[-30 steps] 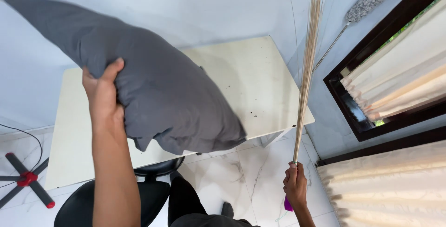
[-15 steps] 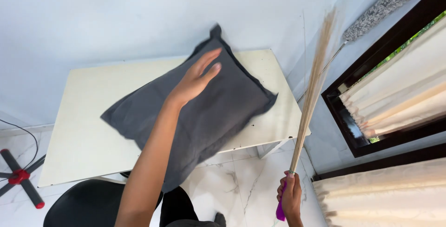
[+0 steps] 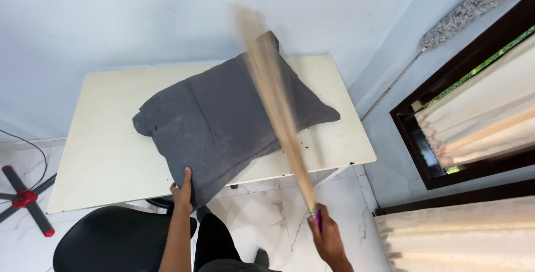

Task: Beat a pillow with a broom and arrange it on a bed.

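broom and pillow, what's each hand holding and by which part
The right hand grips the straw broom at its purple handle end. The left hand holds the grey pillow by its near edge, on the cream table.

We have one view only, worn on the head, looking steeply down from standing height at the pale surface (image 3: 100,160) against the wall, near enough that both forearms enter from the bottom edge.

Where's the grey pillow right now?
In the head view the grey pillow lies flat on the cream table, centre frame. The left hand grips its near corner, and the blurred stick broom in the right hand crosses over it.
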